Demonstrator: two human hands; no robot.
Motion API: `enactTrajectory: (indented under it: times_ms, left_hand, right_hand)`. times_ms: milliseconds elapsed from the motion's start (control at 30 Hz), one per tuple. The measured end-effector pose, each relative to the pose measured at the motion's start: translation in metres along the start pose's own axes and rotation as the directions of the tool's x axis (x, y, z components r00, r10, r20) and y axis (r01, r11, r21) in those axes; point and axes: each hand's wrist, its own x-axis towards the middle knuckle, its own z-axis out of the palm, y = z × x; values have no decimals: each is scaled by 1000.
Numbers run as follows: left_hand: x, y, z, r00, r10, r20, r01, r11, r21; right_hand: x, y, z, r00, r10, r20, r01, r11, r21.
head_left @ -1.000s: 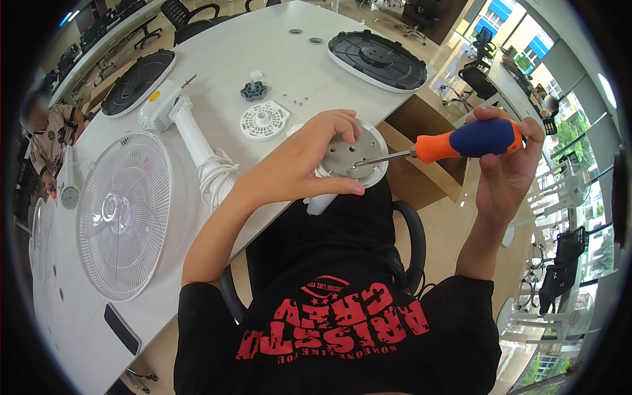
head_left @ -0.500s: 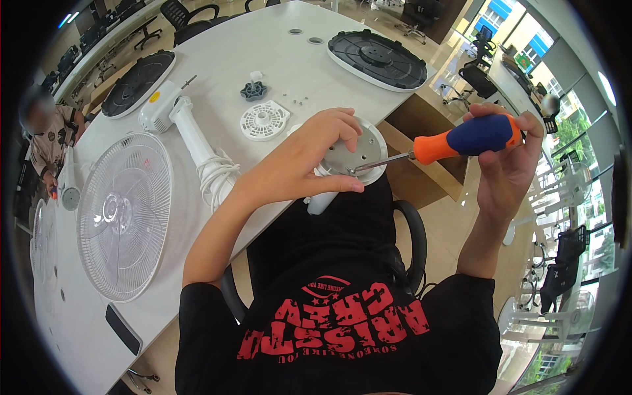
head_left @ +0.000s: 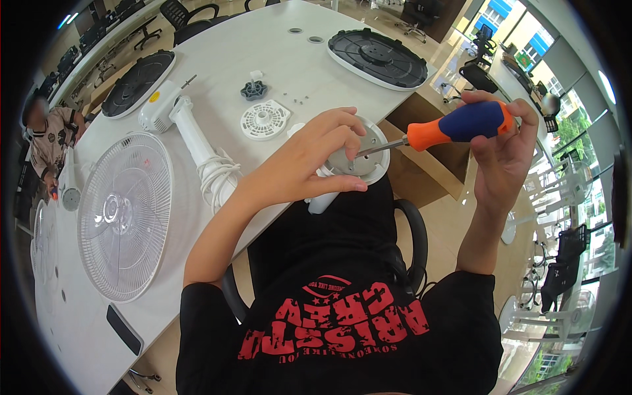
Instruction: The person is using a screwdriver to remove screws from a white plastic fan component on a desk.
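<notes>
My left hand (head_left: 303, 164) grips a white housing (head_left: 322, 201) with a round metal plate (head_left: 370, 166) at the table's edge, fingers curled over its rim. In my right hand (head_left: 500, 164) is an orange-and-blue screwdriver (head_left: 461, 128), its metal shaft angled down to the plate beside my left fingers; the exact tip contact is hard to make out. Left of the housing lie a white perforated disc (head_left: 263, 120), a dark knob (head_left: 254, 91), several small screws (head_left: 297, 100), a white fan motor (head_left: 154, 116) with a tube (head_left: 192, 131) and coiled cable (head_left: 217, 174).
The white table (head_left: 230, 39) also holds a round grille (head_left: 125, 217), two black-topped bases (head_left: 138, 82) (head_left: 376, 58) and a black flat object (head_left: 124, 329). A cardboard box (head_left: 434, 171) sits below its right edge. A co-worker (head_left: 52, 131) is at the left.
My right hand and the screwdriver handle have moved slightly up and left, changing the shaft's angle. My left fingers have shifted a little over the plate.
</notes>
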Motion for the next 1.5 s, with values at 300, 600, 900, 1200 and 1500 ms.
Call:
enactTrajectory:
  times_ms: [300, 600, 900, 1200, 1500]
  left_hand:
    - [1, 0, 0, 1000, -11, 9, 11, 1000, -1]
    - [0, -1, 1, 1000, -7, -2, 7, 999, -32]
    - [0, -2, 0, 1000, -20, 4, 20, 999, -45]
    - [-1, -2, 1, 1000, -20, 0, 20, 1000, -17]
    - [0, -2, 1, 1000, 0, 2, 0, 1000, 12]
  right_hand:
    - [-3, 2, -1, 1000, -29, -1, 29, 1000, -1]
    - [-7, -2, -3, 999, -46, -26, 45, 998, -45]
    - [-8, -3, -2, 998, -46, -44, 45, 998, -38]
    - [-10, -6, -3, 998, -45, -48, 43, 998, -40]
    - [-11, -3, -4, 998, -37, -52, 35, 999, -34]
